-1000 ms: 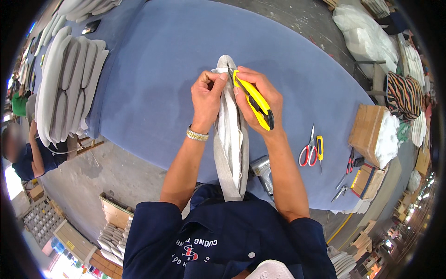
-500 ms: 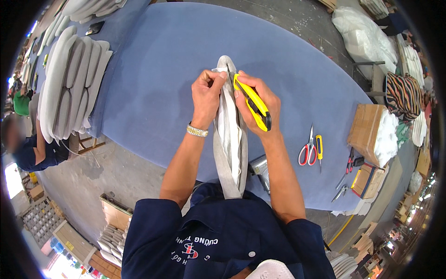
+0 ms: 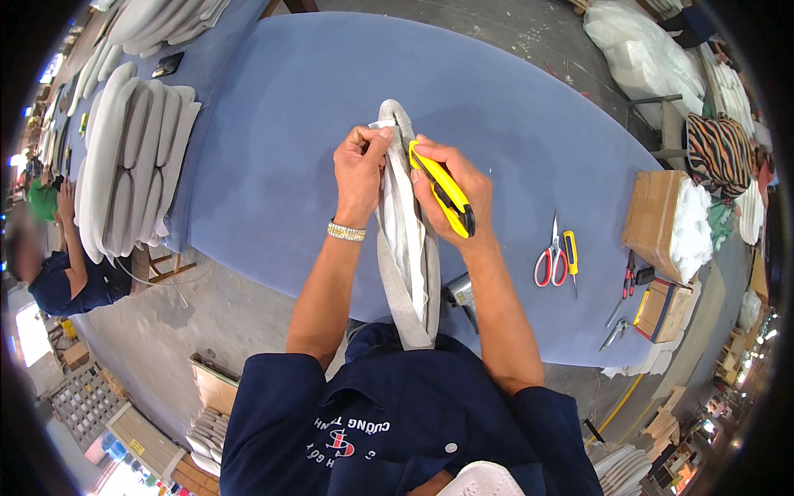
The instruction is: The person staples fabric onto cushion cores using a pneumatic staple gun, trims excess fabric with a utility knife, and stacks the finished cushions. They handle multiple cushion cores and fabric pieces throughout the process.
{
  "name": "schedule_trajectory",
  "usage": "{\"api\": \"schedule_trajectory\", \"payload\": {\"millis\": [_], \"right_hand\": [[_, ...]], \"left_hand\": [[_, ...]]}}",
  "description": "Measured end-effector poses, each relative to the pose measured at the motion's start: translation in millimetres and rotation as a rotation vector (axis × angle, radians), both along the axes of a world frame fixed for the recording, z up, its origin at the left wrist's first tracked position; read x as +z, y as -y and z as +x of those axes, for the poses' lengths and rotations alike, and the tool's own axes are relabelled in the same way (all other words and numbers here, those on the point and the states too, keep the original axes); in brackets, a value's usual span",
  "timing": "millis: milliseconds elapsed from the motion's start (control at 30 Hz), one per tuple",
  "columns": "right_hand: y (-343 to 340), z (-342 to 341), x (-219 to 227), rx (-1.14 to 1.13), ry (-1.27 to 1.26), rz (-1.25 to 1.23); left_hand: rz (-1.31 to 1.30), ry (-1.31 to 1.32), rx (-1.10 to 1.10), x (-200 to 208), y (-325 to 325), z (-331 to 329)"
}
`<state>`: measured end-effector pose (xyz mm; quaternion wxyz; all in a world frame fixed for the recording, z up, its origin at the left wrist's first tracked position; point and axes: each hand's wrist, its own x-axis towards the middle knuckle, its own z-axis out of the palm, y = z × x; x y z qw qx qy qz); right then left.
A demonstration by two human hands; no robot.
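A long, narrow grey fabric cushion (image 3: 394,289) stands on edge between me and the blue table, its white inner lining (image 3: 400,223) showing along an open seam. My left hand (image 3: 361,169) pinches the white lining edge near the cushion's far end. In my right hand (image 3: 463,186) is a yellow and black utility knife (image 3: 444,188), its front end against the cushion's right edge. Whether the blade is out cannot be seen. Partly behind my right forearm lies a grey metal tool (image 3: 461,296), possibly a staple gun.
Red-handled scissors (image 3: 552,260) and a yellow screwdriver (image 3: 571,252) lie right on the blue table (image 3: 289,99). Farther right are pliers (image 3: 614,332) and a cardboard box (image 3: 653,217) of white stuffing. Stacked grey cushions (image 3: 136,161) stand at left, beside another person (image 3: 78,269).
Both hands have shifted slightly left together with the cushion's far end. The knife stays in my right hand, and the left pinch holds. The view has turned a little.
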<state>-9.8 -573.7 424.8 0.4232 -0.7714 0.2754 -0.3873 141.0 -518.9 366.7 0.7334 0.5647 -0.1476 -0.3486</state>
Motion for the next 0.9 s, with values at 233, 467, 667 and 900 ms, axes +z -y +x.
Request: {"api": "schedule_trajectory", "payload": {"millis": [233, 467, 667, 900], "right_hand": [[-5, -9, -2, -0.001, 0.019, 0.016], [-13, -19, 0, -0.004, 0.033, 0.052], [-28, -34, 1, 0.014, 0.043, 0.065], [-49, -55, -4, 0.006, 0.074, 0.054]], "left_hand": [[-0.007, 0.081, -0.021, 11, -5, -2], [0.056, 0.264, -0.112, 36, -13, -1], [0.009, 0.308, -0.138, 56, -19, -2], [0.014, 0.387, -0.142, 79, -29, -5]]}}
